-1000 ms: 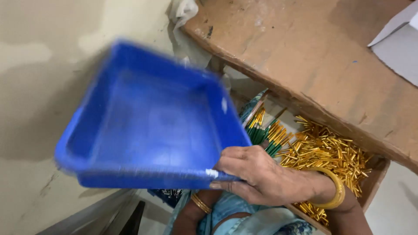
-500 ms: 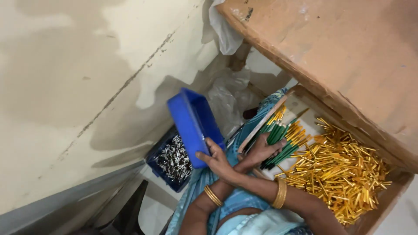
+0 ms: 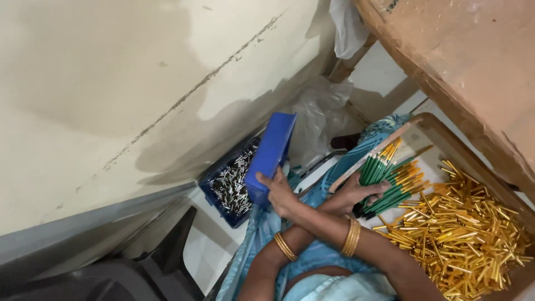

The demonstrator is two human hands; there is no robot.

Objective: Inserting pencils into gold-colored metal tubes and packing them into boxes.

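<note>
My arms are crossed. My right hand (image 3: 280, 193) grips the lower edge of an empty blue plastic tray (image 3: 271, 154), which stands tilted on its side against a dark blue crate (image 3: 222, 196) of small silver metal parts by the wall. My left hand (image 3: 356, 195) lies on a bunch of green pen barrels with gold tips (image 3: 390, 178), fingers spread over them. The barrels lie in a shallow wooden-edged tray (image 3: 446, 142) on my lap. Both wrists wear gold bangles.
A large heap of gold-coloured pen tubes (image 3: 462, 228) fills the right part of the lap tray. A wooden table top (image 3: 473, 61) overhangs at the upper right. A crumpled clear plastic bag (image 3: 323, 117) lies by the cream wall (image 3: 111, 83). A dark object sits at bottom left.
The blue tray went from held up close to the camera down to the crate by the wall, now standing on edge. My left hand has come to rest on the green barrels.
</note>
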